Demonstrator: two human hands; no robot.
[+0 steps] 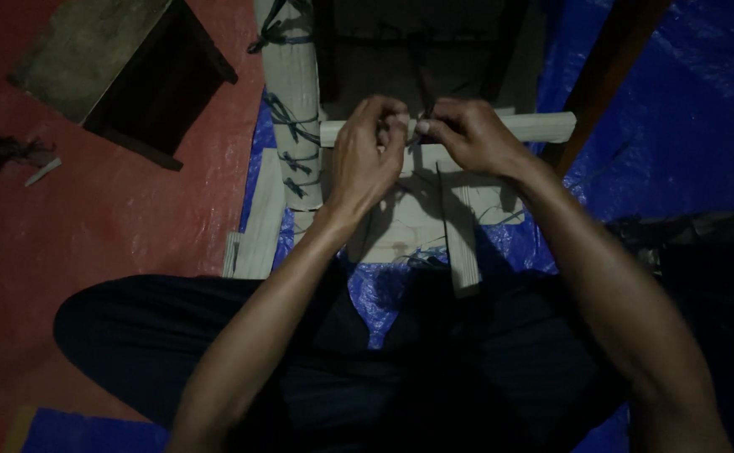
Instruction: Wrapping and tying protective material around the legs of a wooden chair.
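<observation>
I sit on the floor over a pale wooden frame [293, 75] bound with dark cord. A short pale crossbar [535, 126] lies across it. My left hand [369, 151] and my right hand [468, 134] meet at the middle of the crossbar, both with fingers pinched on a thin dark cord [424, 92] that runs up from the bar. Dark cord wraps [287, 113] circle the left upright of the frame. What the fingertips do with the cord is hidden by the hands.
A blue tarp [686, 109] covers the floor to the right and under the frame. Red floor [107, 218] lies to the left, with a dark wooden box [161, 84] at the upper left. My dark-trousered legs [157, 335] fill the foreground.
</observation>
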